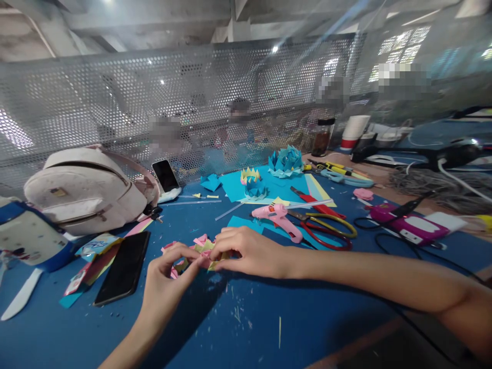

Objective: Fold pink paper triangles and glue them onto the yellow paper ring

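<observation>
Between my two hands is a folded paper piece (202, 249) in pink and yellow, with pointed petal-like edges, just above the blue table. My left hand (171, 271) pinches its near left side between thumb and fingers. Curled over its right side, my right hand (246, 251) grips it with thumb and fingertips, hiding part of the paper. Beyond the hands lies a pink glue gun (279, 218) with a clear glue stick in its back. Scissors (326, 228) with red and yellow handles rest beside it. Farther back stand a blue paper lotus (286, 161) and a yellow paper ring (250, 176).
At the left are a black phone (123, 267), a pale backpack (86, 189) and a large blue-and-white container (33, 236). A purple power strip (403, 223) with black cords lies at the right. A perforated metal screen (154, 97) borders the table's back.
</observation>
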A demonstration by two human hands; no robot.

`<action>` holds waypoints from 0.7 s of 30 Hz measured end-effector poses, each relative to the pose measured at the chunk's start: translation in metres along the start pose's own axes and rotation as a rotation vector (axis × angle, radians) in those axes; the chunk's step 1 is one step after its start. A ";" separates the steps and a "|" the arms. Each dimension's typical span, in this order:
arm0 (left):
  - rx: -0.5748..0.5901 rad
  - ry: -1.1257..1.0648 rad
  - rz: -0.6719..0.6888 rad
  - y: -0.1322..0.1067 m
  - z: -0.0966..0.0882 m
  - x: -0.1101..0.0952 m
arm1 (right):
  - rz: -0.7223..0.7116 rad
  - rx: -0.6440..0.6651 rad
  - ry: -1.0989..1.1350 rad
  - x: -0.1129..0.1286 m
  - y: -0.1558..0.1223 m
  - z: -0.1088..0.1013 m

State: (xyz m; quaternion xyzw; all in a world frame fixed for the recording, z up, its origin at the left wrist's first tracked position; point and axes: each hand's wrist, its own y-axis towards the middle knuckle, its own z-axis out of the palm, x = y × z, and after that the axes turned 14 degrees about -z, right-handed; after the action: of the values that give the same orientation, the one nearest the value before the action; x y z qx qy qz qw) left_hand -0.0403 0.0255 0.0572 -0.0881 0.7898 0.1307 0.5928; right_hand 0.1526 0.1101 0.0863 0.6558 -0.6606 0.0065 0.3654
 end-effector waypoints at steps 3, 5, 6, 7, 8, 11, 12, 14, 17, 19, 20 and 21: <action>-0.008 0.049 0.034 0.000 -0.001 0.003 | -0.019 -0.003 -0.009 -0.001 0.000 0.001; -0.015 0.084 0.081 0.000 -0.002 0.005 | -0.039 -0.009 -0.028 -0.001 0.000 0.000; -0.022 0.104 0.122 0.001 -0.004 0.005 | -0.052 -0.013 -0.047 -0.002 -0.001 0.000; -0.035 0.132 0.179 0.002 -0.006 0.006 | -0.069 -0.018 -0.075 -0.003 -0.001 0.000; -0.047 0.173 0.251 0.003 -0.008 0.006 | -0.093 -0.024 -0.112 -0.004 -0.002 -0.001; -0.119 0.347 0.486 0.007 -0.015 0.008 | -0.208 -0.035 -0.287 -0.007 -0.006 -0.002; -0.149 0.406 0.551 0.008 -0.018 0.008 | -0.255 -0.040 -0.364 -0.009 -0.007 -0.003; -0.202 0.504 0.653 0.009 -0.023 0.011 | -0.357 -0.067 -0.520 -0.013 -0.010 -0.003; -0.233 0.617 0.789 0.006 -0.031 0.016 | -0.517 -0.129 -0.724 -0.018 -0.013 -0.003; -0.241 0.693 0.901 0.003 -0.035 0.019 | -0.615 -0.143 -0.814 -0.020 -0.014 -0.004; -0.246 0.736 0.967 0.002 -0.036 0.019 | -0.655 -0.143 -0.839 -0.021 -0.015 -0.004; -0.253 0.780 1.030 0.001 -0.037 0.019 | -0.686 -0.146 -0.851 -0.022 -0.015 -0.005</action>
State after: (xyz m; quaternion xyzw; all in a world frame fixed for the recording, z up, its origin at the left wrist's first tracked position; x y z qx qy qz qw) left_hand -0.0800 0.0147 0.0489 0.1912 0.8664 0.4481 0.1097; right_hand 0.1646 0.1293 0.0719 0.7512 -0.4970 -0.4245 0.0918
